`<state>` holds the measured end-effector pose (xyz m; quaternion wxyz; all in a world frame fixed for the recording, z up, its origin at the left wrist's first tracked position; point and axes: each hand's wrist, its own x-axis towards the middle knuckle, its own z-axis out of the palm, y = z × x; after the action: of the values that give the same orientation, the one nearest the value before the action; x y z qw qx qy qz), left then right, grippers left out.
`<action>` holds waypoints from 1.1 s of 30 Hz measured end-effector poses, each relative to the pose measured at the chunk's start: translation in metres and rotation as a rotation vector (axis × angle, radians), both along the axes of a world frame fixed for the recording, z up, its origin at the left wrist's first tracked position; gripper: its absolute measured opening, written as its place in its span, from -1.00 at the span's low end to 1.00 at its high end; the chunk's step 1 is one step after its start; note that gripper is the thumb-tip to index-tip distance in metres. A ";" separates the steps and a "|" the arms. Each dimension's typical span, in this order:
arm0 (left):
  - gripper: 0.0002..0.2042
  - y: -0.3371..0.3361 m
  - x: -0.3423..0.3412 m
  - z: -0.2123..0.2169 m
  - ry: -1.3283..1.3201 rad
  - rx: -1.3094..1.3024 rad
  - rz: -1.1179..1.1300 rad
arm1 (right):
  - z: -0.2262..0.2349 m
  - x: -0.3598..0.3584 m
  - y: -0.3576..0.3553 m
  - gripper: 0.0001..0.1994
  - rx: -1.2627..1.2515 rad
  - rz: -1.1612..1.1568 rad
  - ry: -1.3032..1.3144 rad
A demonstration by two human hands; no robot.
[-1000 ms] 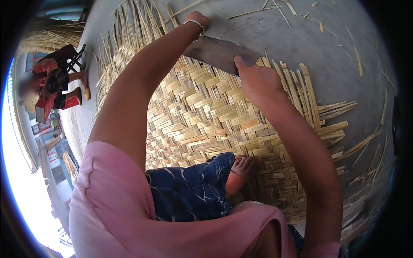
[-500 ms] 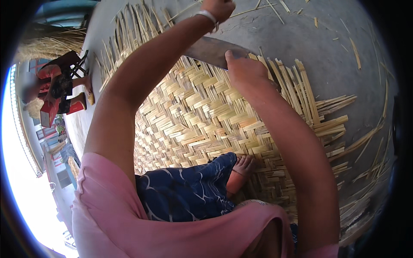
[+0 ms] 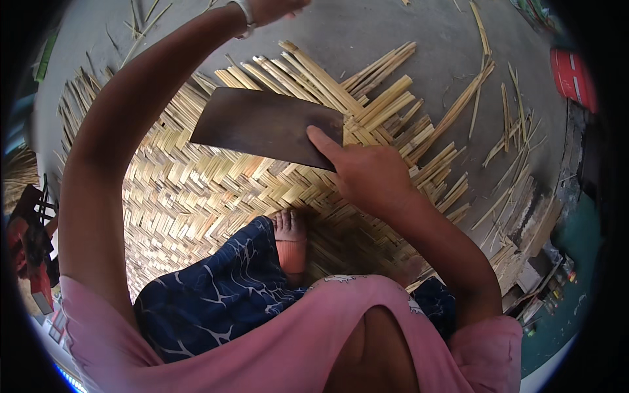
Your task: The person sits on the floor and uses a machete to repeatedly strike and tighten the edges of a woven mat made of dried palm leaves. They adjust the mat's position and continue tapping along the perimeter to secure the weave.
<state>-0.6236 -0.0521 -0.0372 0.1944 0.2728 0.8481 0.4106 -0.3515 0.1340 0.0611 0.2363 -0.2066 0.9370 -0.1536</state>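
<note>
Gripping a broad, dark, flat metal cleaver blade (image 3: 265,126), the right hand (image 3: 367,173) has its fingers pressed together around the near end, forefinger stretched along the flat. That blade lies over the pale woven bamboo-strip mat (image 3: 196,190) at about 12 o'clock from the person's bare foot (image 3: 290,239). At 11 o'clock the left hand (image 3: 272,8), with a pale bracelet (image 3: 246,11) on the wrist, is cut off by the frame, so its grasp cannot be told. Loose bamboo strips (image 3: 458,105) lie on the grey concrete floor (image 3: 367,33) at 2 o'clock
</note>
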 end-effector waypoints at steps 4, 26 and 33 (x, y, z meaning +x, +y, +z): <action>-0.70 0.083 0.046 0.007 -0.208 -0.224 -0.192 | 0.005 0.019 0.040 -0.31 0.081 -0.095 0.028; -0.43 0.135 0.097 -0.011 -0.736 -0.030 0.109 | -0.024 0.008 0.064 -0.25 0.170 -0.298 -0.139; -0.50 0.131 0.129 0.013 -0.445 -0.034 0.155 | -0.032 0.009 0.058 -0.21 0.199 -0.377 -0.222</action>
<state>-0.4948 0.0785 -0.0240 0.3491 0.1061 0.8096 0.4599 -0.3426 0.1924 0.0291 0.3242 0.0144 0.9377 -0.1238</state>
